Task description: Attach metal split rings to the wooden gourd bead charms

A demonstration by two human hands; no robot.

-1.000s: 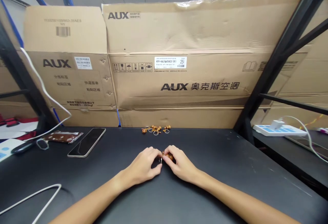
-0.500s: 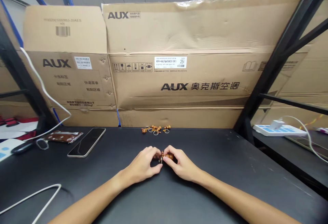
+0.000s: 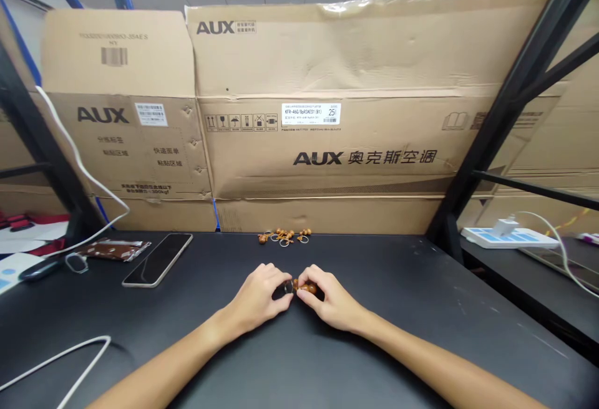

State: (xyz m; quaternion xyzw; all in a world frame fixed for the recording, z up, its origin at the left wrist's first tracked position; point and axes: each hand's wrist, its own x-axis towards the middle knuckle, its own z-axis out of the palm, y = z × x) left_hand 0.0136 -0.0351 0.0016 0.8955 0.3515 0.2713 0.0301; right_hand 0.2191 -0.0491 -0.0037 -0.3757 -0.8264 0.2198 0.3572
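Wooden beads (image 3: 307, 288), right hand (image 3: 329, 300) closed on them, left hand (image 3: 255, 293) apparently pinching a metal ring (image 3: 288, 287) beside them, more beads (image 3: 284, 235) farther off on the black table (image 3: 402, 290)

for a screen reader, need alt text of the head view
Two bare hands meet on a black table: the right hand holds brown beads, with a small metal ring between it and the left hand. More beads on rings lie at the far edge, a smartphone to the left, AUX cardboard boxes behind.
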